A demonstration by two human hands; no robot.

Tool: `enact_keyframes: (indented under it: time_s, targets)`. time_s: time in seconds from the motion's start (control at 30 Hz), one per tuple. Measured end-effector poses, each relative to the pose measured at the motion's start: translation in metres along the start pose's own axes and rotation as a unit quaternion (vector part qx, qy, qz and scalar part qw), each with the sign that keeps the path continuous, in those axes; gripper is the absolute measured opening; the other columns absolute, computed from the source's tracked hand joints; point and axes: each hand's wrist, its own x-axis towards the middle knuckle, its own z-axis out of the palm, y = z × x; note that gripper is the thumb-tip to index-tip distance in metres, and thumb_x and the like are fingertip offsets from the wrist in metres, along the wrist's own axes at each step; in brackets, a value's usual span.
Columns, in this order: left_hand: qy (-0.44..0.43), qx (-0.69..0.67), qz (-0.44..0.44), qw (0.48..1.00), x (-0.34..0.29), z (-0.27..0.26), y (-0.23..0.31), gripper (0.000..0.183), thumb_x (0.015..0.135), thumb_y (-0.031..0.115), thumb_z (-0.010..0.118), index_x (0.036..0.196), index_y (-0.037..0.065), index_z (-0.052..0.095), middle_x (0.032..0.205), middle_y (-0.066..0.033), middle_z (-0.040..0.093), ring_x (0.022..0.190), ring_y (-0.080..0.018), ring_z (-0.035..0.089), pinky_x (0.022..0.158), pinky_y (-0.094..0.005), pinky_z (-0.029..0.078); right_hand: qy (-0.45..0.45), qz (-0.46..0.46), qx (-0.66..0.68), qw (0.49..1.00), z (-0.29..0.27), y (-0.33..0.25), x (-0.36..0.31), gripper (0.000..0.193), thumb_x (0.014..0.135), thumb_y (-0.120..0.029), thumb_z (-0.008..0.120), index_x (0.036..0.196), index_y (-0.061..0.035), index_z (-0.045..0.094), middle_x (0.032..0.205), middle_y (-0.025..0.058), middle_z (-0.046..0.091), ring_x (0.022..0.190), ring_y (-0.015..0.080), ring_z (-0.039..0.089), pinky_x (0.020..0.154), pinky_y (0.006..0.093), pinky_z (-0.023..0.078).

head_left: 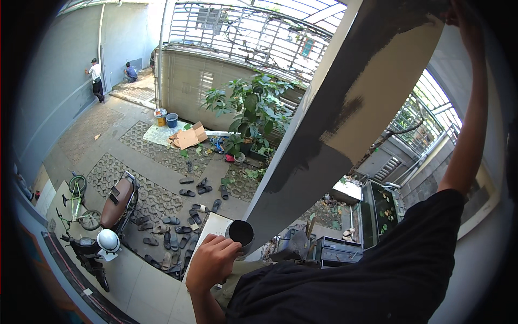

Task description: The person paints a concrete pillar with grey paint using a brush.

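Observation:
My left hand [211, 261] grips a small cup of dark grey paint [240, 232] by its rim, low at the foot of the pillar. Raised far to the upper right, my right hand [457, 17] is closed against the top of the pillar; what it holds is too dark and small to make out. The broad pillar [302, 178] slants up through the view. Dark grey paint covers its lower part, left side and top, while a beige patch [386, 86] shows between, with ragged brush marks along its edge.
Below lie several sandals [171, 240], a motorcycle [120, 200] with a white helmet [108, 240], and a green bicycle [81, 208]. A leafy plant [251, 108], cardboard [189, 137] and a blue bucket [171, 120] stand by the wall. Two people [96, 78] are far left. A tank [380, 210] sits right.

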Motion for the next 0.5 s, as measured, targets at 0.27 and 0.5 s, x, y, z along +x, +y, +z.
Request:
enact_keyframes:
  time_s: [0.27,0.5]
  targets:
    - [0.005,0.013,-0.035,0.999,-0.019,-0.003,-0.003,0.015,0.083,0.008,0.080,0.094,0.007,0.069,0.082,-0.0050,0.069,0.082,-0.0245,0.068,0.083,-0.0387,0.050,-0.405,0.343,0.372,0.762,0.102,-0.224,-0.310,0.027,0.104,-0.016,0.069,0.126,-0.0034,0.075,0.101,0.0116,0.079,0.090,0.0184,0.076,0.081,0.0349,0.061]
    - [0.000,0.044,-0.065,0.997,-0.027,-0.004,-0.002,0.020,0.079,0.008,0.085,0.094,0.006,0.071,0.081,-0.0052,0.069,0.079,-0.0255,0.067,0.081,-0.0389,0.050,-0.524,0.331,0.341,0.706,0.194,-0.337,-0.513,0.026,0.103,-0.017,0.068,0.125,-0.0041,0.074,0.109,0.0196,0.078,0.093,0.0311,0.077,0.083,0.0423,0.059]
